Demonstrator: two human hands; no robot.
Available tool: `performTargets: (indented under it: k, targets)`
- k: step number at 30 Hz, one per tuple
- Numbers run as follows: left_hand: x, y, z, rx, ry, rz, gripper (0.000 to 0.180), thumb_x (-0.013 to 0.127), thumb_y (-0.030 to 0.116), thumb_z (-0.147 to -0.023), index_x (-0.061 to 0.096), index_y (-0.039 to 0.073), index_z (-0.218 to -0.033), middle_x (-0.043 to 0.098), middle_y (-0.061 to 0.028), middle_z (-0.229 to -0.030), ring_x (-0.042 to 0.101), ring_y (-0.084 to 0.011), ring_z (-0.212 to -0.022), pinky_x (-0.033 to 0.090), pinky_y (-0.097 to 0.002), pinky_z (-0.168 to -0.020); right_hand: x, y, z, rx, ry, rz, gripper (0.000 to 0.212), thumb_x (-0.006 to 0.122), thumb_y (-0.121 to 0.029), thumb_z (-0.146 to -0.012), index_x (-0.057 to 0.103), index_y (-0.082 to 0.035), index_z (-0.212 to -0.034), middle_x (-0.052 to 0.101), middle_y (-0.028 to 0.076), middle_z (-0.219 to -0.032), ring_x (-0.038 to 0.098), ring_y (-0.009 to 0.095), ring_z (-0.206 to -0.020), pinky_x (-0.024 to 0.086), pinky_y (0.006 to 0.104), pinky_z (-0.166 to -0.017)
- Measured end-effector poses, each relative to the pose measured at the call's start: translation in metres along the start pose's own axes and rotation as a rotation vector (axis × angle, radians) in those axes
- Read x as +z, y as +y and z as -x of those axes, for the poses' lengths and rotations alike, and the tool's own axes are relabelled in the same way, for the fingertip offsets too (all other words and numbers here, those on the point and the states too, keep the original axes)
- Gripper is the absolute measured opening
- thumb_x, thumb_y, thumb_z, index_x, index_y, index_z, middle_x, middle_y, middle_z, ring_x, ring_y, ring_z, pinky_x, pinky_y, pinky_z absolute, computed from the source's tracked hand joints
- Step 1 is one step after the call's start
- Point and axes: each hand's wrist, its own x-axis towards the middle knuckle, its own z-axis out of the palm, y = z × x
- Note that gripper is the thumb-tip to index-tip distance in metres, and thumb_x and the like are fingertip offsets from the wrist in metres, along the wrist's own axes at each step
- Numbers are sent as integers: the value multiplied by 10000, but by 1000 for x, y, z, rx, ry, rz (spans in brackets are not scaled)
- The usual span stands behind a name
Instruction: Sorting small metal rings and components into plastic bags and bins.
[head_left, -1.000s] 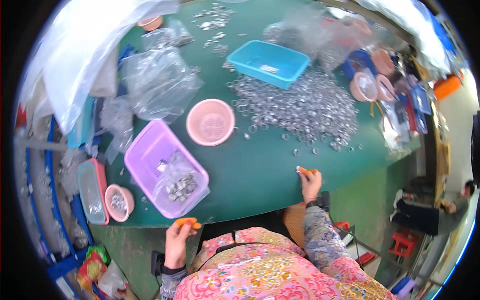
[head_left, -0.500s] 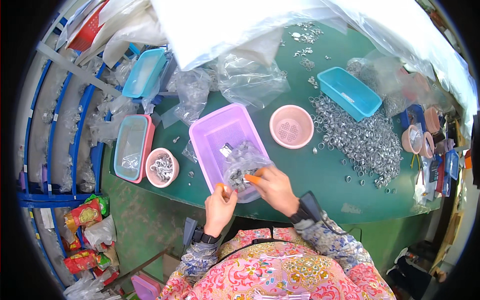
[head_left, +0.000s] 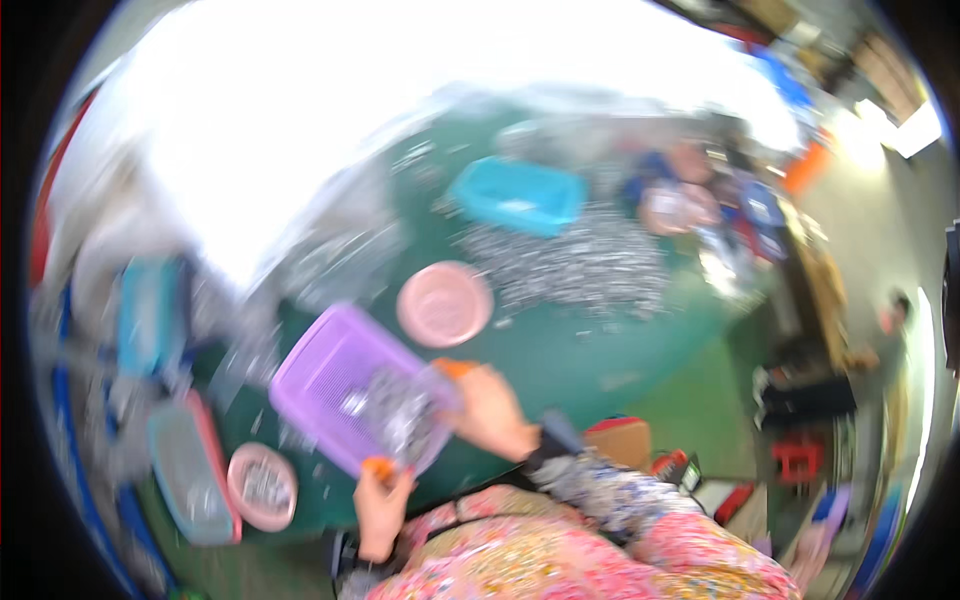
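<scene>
A purple plastic basket (head_left: 315, 385) stands at the table's near edge, tilted in view. Inside it lies a clear plastic bag (head_left: 405, 415) of small grey metal pieces. At the basket's near corner my left hand (head_left: 382, 510), with an orange fingertip cover, is pinched on the bag's edge. My right hand (head_left: 492, 412), also with orange on its fingers, closes on the bag's right side; motion blur softens its fingers. Beyond the basket sits a round pink basket (head_left: 445, 305). A wide heap of metal rings (head_left: 575, 265) spreads over the green table (head_left: 560, 370).
A turquoise basket (head_left: 518, 195) stands beside the ring heap. On the left are a small pink bowl of metal parts (head_left: 263, 487) and a pink-and-turquoise tub (head_left: 190, 475). White sheeting (head_left: 330, 110) hangs over the far side. A person (head_left: 892, 320) is at the far right.
My view has swung to the right, so the table things appear shifted left and blurred. My right hand has moved from the bag's mouth to its right side; my left stays at its near edge.
</scene>
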Motion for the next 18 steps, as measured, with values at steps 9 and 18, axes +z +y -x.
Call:
performTargets:
  k: [9, 18]
  targets:
    - [-6, -4, -15, -34, -191, 235, 249, 615, 51, -901, 489, 24, -1114, 560, -41, -934, 549, -150, -798, 467, -283, -687, 47, 16, -9, 257, 17, -251, 316, 655, -284, -803, 641, -182, -1102, 686, 163, -883, 659, 381, -809, 521, 484, -707]
    - [-80, 68, -11, 515, 121, 64, 109, 520, 96, -940, 509, 20, -1017, 504, -102, -912, 506, -179, -755, 407, -293, -623, -2, -62, -9, 35, 260, -841, 197, 550, -68, -710, 683, -56, -855, 710, 127, -866, 673, 307, -877, 509, 396, -778]
